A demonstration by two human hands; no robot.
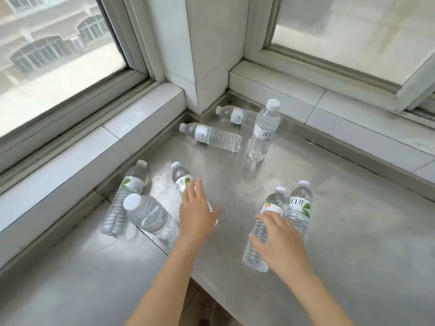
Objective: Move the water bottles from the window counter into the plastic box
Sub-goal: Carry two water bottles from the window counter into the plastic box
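Observation:
Several clear water bottles with white caps are on the steel window counter (353, 231). One bottle (181, 178) lies under the straight fingers of my left hand (195, 212), which hovers over or touches it. My right hand (280, 241) lies spread over the middle of another lying bottle (270, 205), thumb on its left side, without closing round it. A third bottle (300, 205) lies right beside that one. One bottle (150, 214) stands left of my left hand. The plastic box is not in view.
More bottles: one (126, 196) lies by the left sill, two lie in the corner (211, 136) (235, 115), and one (264, 130) stands upright near them. Tiled sills and windows bound the counter at left and back. The counter's front edge (211, 283) runs below my arms.

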